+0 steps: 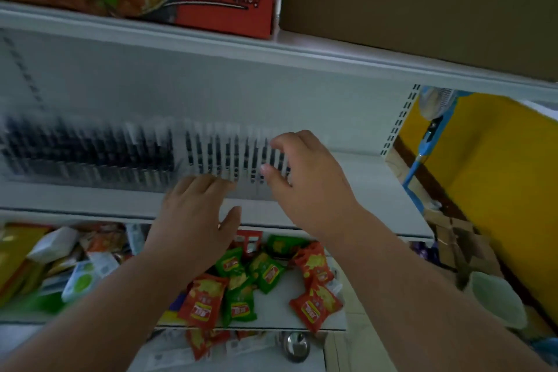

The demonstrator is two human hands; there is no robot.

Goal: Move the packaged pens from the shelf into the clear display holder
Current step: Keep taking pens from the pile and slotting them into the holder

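Packaged pens (238, 157) stand in a blurred row on the white shelf (362, 190), mid-height. Right hand (305, 178) at the row's right end, fingers curled, grip unclear. Left hand (193, 220) flat, fingers straight, at the row's near edge. Snack packets (265, 275) on the shelf below.

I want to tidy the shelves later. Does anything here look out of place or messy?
Yes. The red and green snack packets lie scattered in a loose heap on the lower white shelf, some tilted, some hanging over its front edge.
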